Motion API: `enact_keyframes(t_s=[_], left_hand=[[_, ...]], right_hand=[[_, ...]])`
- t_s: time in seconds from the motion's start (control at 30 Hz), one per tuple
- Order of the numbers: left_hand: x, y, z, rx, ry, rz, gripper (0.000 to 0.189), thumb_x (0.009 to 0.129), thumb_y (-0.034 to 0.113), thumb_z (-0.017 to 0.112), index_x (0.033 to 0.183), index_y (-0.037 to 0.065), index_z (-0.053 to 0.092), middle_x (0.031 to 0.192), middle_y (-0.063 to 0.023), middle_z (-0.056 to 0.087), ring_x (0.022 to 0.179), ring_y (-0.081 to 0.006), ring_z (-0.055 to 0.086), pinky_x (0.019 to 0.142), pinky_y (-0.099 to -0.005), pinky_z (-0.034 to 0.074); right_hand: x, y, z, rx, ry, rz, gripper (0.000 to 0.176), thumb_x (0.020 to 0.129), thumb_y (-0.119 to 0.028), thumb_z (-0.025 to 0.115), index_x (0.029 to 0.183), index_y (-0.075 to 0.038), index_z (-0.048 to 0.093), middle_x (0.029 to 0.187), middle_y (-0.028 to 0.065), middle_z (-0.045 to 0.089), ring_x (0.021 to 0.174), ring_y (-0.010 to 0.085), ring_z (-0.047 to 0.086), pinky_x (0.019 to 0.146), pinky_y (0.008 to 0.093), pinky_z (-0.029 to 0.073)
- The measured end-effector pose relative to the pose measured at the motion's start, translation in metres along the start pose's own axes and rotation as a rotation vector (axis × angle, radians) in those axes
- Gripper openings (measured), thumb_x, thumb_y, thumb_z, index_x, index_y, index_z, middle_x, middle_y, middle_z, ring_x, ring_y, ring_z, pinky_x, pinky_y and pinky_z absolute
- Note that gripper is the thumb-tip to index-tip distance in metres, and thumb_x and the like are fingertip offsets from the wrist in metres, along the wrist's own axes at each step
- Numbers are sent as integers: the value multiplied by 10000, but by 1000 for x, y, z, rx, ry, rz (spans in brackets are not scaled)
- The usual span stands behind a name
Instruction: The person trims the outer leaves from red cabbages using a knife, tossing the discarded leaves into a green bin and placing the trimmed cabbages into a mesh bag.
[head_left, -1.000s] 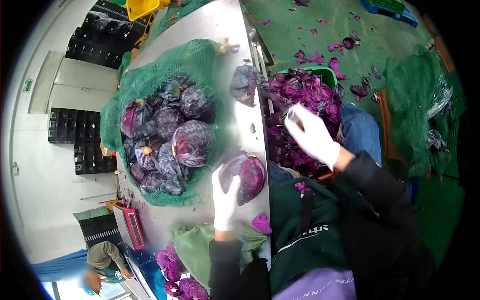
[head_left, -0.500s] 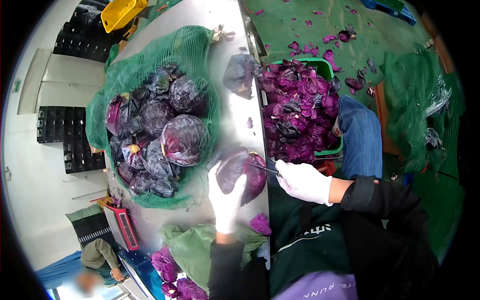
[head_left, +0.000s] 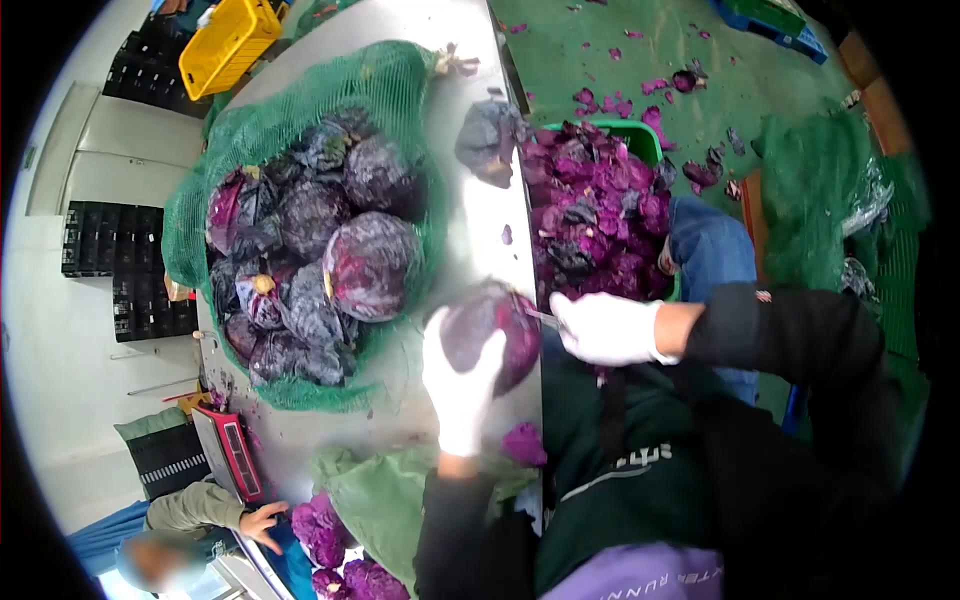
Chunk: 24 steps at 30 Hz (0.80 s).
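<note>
My left hand [head_left: 462, 385], in a white glove, grips a red cabbage [head_left: 492, 335] from its lower left side above the metal table. In my right hand [head_left: 610, 328], also gloved, is a thin knife [head_left: 541, 316], its blade at the right side of this cabbage near the stem. To the left lies an open green mesh bag [head_left: 425, 180] holding several dark cabbages [head_left: 372, 265]. Beyond the table's edge stands a green crate [head_left: 640, 130] heaped with purple leaves [head_left: 600, 200].
A loose dark leaf [head_left: 487, 140] lies on the metal table [head_left: 400, 385]. Green cloth [head_left: 375, 500] and peeled purple cabbages [head_left: 320, 530] are at the bottom. A co-worker's hand [head_left: 262, 526] shows at lower left, near a red scale [head_left: 235, 455]. Leaf scraps litter the floor.
The cabbage is turned slightly in my left hand, and the knife blade sits closer to its right side. The co-worker's hand has moved right with fingers spread. The view has shifted slightly.
</note>
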<state>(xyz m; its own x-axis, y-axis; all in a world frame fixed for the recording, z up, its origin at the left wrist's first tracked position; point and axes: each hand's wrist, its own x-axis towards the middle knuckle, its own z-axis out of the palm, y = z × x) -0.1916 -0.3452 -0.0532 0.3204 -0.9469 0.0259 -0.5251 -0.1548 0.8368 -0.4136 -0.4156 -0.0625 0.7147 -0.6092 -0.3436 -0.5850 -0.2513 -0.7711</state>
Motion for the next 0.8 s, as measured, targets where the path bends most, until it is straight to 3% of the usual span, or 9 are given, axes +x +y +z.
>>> enact_keyframes(t_s=[0.07, 0.13, 0.17, 0.27, 0.33, 0.53, 0.67, 0.77, 0.8], left_hand=[[0, 18, 1, -14, -34, 27, 597, 826, 131, 789, 1332, -21, 514, 1260, -157, 613, 1154, -237, 597, 1023, -358, 466], [-10, 22, 5, -16, -30, 246, 611, 821, 129, 793, 1338, -25, 507, 1256, -159, 616, 1165, -245, 595, 1028, -366, 465], [-12, 18, 3, -123, -96, 181, 691, 809, 124, 797, 1391, -16, 450, 1314, -166, 577, 1218, -255, 564, 1053, -377, 447], [-21, -6, -9, -395, -179, 108, 769, 805, 128, 794, 1441, -3, 383, 1386, -167, 515, 1271, -265, 521, 1087, -393, 417], [-32, -14, -20, -480, -191, 36, 829, 794, 168, 795, 1471, 26, 339, 1433, -144, 457, 1328, -268, 458, 1131, -404, 362], [-29, 9, -32, -604, -113, 10, 957, 714, 217, 859, 1484, 77, 308, 1395, -114, 437, 1306, -261, 442, 1136, -407, 341], [-9, 26, -29, -64, -154, 317, 982, 720, 132, 880, 1474, 80, 252, 1361, -181, 438, 1122, -259, 557, 889, -340, 532], [-12, 20, -23, 219, -107, 355, 932, 633, 213, 910, 1418, 57, 431, 1259, -178, 402, 1132, -313, 511, 947, -434, 493], [-14, 29, -21, 178, -120, 279, 925, 617, 230, 912, 1400, 55, 453, 1255, -180, 394, 1150, -326, 491, 968, -455, 475]], right_hand=[[13, 2, 10, 48, -39, 88, 382, 935, -185, 445, 1184, 103, 468, 940, 318, 665, 875, 477, 654, 768, 527, 515], [29, 14, 31, -4, 13, 86, 439, 934, -202, 448, 1239, 115, 453, 981, 331, 663, 899, 481, 656, 792, 526, 518], [27, 11, 33, 15, 19, 109, 495, 935, -225, 450, 1285, 124, 428, 995, 340, 659, 904, 478, 659, 802, 528, 519], [12, -4, 32, 137, 12, 148, 550, 934, -249, 462, 1352, 101, 391, 989, 348, 649, 882, 481, 659, 797, 532, 519], [1, -12, 43, 326, 125, 46, 691, 918, -246, 494, 1543, -91, 244, 975, 307, 660, 820, 489, 653, 757, 518, 522], [12, -24, 23, 193, 342, -158, 633, 892, -193, 549, 1498, -124, 379, 819, 245, 635, 687, 402, 642, 656, 474, 518], [10, -29, -1, -26, 402, -281, 612, 891, -174, 543, 1486, -127, 408, 792, 222, 623, 703, 383, 641, 647, 445, 521], [12, -19, -3, -11, 363, -161, 636, 875, -141, 522, 1500, -133, 404, 837, 230, 620, 626, 360, 627, 604, 432, 522], [20, -1, 4, 67, 544, -224, 520, 896, -132, 518, 1415, -124, 480, 768, 151, 622, 509, 259, 576, 511, 375, 481]])
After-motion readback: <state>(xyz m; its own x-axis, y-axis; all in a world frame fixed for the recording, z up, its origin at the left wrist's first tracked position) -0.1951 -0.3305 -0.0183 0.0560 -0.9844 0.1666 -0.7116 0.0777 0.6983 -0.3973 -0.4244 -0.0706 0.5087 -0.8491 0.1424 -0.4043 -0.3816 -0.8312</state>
